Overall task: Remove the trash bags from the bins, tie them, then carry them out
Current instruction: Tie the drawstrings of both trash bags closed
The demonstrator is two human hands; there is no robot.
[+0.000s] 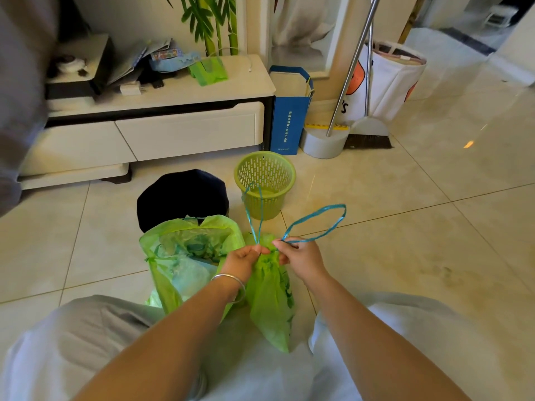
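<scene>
Head view: both hands work at the gathered neck of a small green bag point(269, 287) between the knees. Left hand point(246, 263) pinches one blue drawstring loop point(254, 212); right hand point(301, 260) pinches the other loop point(318, 222). A second green bag point(185, 256) stands open beside it, near the green basket point(265, 183) and dark bin point(182, 195).

Two green translucent trash bags on the tiled floor. Nearer bag point(270, 296) gathered shut at the neck, two blue drawstring loops point(315, 224) standing up from it. Second bag point(185, 256) just left, mouth open, crumpled waste visible inside. Behind them a dark round bin point(182, 195) and a green slotted basket bin point(265, 183), upright, unlined.
</scene>
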